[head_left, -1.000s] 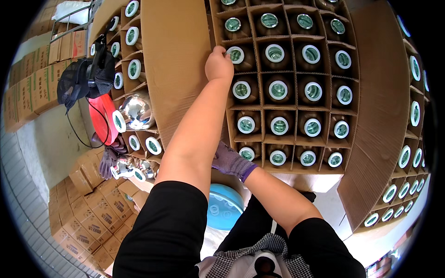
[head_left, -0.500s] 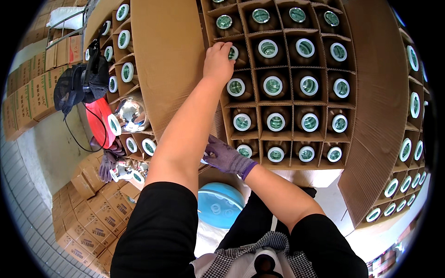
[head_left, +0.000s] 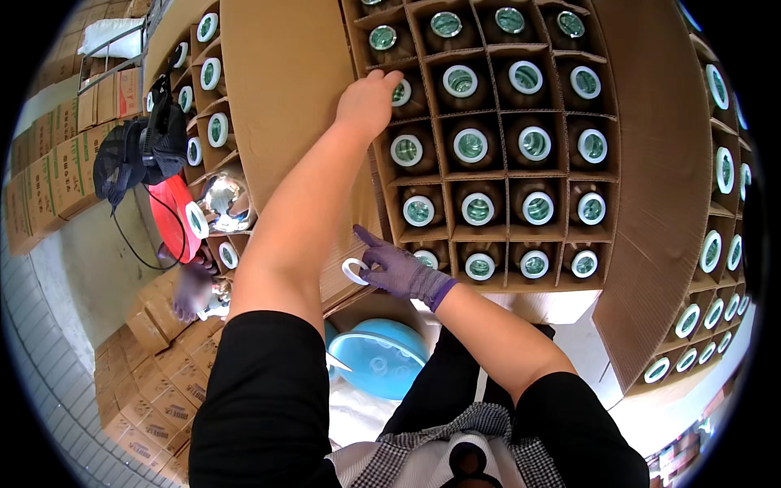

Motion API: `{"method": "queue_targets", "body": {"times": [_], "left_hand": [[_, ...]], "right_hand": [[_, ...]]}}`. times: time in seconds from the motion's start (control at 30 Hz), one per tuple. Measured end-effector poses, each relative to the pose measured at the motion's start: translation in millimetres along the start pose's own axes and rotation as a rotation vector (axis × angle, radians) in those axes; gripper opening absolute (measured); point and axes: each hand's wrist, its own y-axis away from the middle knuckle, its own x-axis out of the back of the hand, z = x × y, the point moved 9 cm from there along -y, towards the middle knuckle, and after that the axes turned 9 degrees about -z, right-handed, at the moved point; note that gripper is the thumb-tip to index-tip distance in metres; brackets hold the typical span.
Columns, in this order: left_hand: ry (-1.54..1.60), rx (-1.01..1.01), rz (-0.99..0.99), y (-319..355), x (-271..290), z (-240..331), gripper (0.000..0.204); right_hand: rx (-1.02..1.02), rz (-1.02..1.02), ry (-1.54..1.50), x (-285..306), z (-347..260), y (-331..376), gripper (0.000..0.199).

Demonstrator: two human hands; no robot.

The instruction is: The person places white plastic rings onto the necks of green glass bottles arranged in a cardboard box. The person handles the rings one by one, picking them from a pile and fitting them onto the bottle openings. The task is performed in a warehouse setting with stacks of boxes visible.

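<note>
A brown cardboard box with dividers holds several mirrored glass flask liners [head_left: 469,145], their round mouths facing up. Most mouths carry a white ring; the far row shows bare glass rims. My bare left hand [head_left: 370,102] curls its fingers over the ringed mouth of a liner [head_left: 401,93] in the left column, gripping at its edge, with the fingertips partly hidden. Near the box's front left corner, my right hand [head_left: 399,270], in a purple-grey glove, pinches a loose white ring [head_left: 354,271] with its index finger stretched out.
The box's flaps [head_left: 285,89] stand out left and right. More boxes of ringed liners flank it. A silver liner [head_left: 226,202] lies tilted at left beside a red round thing [head_left: 169,220] and a black cap [head_left: 134,154]. A blue basin [head_left: 378,358] sits below; stacked cartons [head_left: 150,390] fill the lower left.
My right hand has drawn slightly outward from under my left forearm, bringing the white ring into plain sight. My left hand stays at the same liner, and the view has shifted a little.
</note>
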Motion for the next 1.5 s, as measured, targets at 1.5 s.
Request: {"method": "queue_targets", "body": {"times": [1.5], "left_hand": [[0.347,-0.273,0.604,-127,113,191,0.020]], "right_hand": [[-0.620,0.971,1.381,257,-177,397,0.079]]}}
